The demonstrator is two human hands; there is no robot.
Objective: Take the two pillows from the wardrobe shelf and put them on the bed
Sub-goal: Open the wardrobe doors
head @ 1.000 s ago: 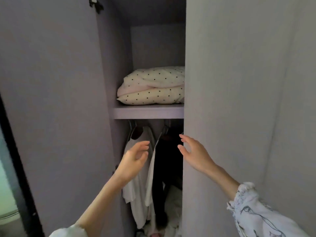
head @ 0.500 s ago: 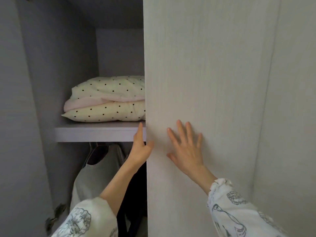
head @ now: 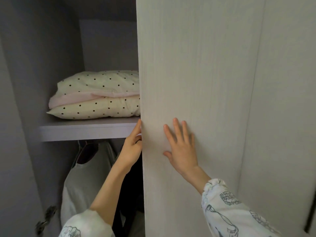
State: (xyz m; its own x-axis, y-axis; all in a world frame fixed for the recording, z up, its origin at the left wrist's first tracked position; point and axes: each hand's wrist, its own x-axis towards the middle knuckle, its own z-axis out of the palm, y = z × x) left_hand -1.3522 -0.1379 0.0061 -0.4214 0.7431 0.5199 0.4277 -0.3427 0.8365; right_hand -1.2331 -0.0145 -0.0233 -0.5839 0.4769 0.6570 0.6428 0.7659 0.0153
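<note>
We take the wardrobe door (head: 196, 82) as our landmark: it stands pale and wood-grained through the middle of our view, hiding the right part of the opening. Our right hand (head: 181, 147) lies flat on the door's face, fingers spread wide, holding nothing. Our left hand (head: 132, 147) is at the door's left edge, its fingers curled round that edge and the forefinger pointing up along it; how firmly it grips we cannot tell. Left of the door, the two pillows (head: 97, 94) lie stacked on the wardrobe shelf (head: 82, 132), cream with dark dots, a pink band between them, their right ends hidden behind the door. Below the shelf, left of the door, a pale garment (head: 85, 177) hangs on a hanger, with dark clothing beside it, against the door's edge.
</note>
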